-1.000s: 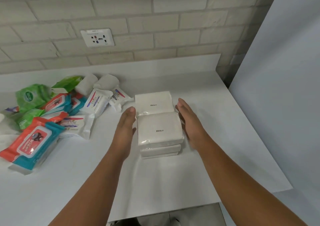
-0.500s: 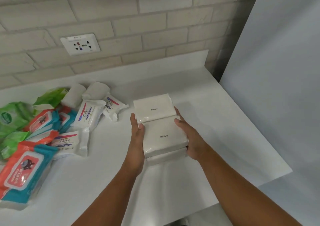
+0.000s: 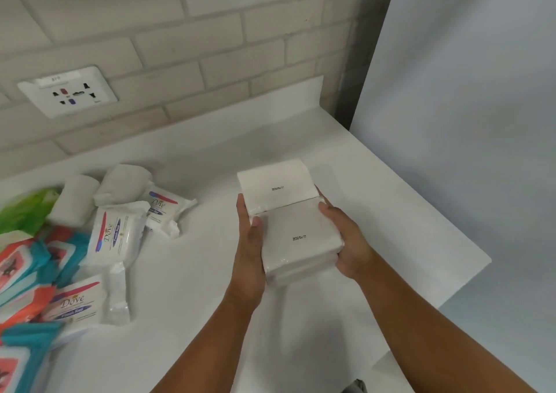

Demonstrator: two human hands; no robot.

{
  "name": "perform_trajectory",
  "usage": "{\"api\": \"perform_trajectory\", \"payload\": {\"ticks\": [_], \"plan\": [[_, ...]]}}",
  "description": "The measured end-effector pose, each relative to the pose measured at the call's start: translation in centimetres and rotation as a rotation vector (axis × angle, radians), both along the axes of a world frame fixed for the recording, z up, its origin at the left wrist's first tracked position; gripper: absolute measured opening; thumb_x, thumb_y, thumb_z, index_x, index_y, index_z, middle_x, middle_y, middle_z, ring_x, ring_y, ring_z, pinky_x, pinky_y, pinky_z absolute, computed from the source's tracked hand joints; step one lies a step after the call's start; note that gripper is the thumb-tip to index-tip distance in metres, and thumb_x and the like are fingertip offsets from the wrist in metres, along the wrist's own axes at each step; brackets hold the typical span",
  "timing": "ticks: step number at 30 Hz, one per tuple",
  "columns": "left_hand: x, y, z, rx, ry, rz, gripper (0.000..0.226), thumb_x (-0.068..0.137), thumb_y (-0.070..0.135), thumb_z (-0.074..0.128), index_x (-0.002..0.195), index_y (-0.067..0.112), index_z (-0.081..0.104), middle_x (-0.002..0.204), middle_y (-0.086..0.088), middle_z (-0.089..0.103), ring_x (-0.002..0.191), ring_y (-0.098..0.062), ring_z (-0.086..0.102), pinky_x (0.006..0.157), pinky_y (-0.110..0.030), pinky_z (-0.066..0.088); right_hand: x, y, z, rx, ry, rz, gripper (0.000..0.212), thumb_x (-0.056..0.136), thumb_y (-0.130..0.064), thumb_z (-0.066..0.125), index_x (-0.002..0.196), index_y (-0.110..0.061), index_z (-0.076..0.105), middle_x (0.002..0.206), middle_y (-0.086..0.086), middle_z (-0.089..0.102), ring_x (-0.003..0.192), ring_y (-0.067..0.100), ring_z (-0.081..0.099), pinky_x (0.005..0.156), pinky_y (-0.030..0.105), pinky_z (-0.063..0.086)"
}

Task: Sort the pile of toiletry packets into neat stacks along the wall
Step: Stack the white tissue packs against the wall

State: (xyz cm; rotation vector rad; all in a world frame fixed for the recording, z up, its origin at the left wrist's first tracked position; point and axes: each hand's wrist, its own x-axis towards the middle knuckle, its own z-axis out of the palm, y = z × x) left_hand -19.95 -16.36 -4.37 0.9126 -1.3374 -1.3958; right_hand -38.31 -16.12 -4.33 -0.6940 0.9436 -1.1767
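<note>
Left hand point(image 3: 249, 260), right hand point(image 3: 350, 242), clasping perhaps 3 stacked white packets point(image 3: 301, 236)

White bench point(image 3: 186, 317) with raised back edge along the far wall. Left side: loose pile of Dove packets point(image 3: 115, 236), teal-and-orange wipe packs point(image 3: 30, 272), green packs point(image 3: 24, 215) and white rolls point(image 3: 123, 183).

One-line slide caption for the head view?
Left hand and right hand clasp a stack of plain white tissue packets on the white counter, beside another white packet.
</note>
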Motion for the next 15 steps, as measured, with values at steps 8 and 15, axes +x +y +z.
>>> {"api": "perform_trajectory", "payload": {"ticks": [8, 15], "plan": [[-5.5, -4.6, 0.2, -0.041, 0.008, -0.015, 0.054, 0.107, 0.049, 0.037, 0.157, 0.042, 0.017, 0.157, 0.001, 0.042, 0.142, -0.025, 0.044, 0.113, -0.059, 0.039, -5.3, -4.2, 0.2, -0.016, -0.025, -0.028, 0.054, 0.097, -0.039, 0.052, 0.149, -0.029, 0.042, 0.149, 0.006, 0.049, 0.139, 0.026, 0.046, 0.111, 0.044, 0.039], [-11.6, -10.2, -0.9, -0.031, -0.006, 0.077, 0.06, 0.103, 0.055, 0.042, 0.157, 0.044, 0.017, 0.156, -0.002, 0.044, 0.141, -0.032, 0.045, 0.111, -0.068, 0.034, -11.5, -10.6, 0.1, 0.022, -0.083, -0.025, 0.046, 0.094, -0.038, 0.058, 0.138, -0.024, 0.058, 0.128, 0.003, 0.067, 0.12, 0.022, 0.063, 0.086, 0.032, 0.056]]}}
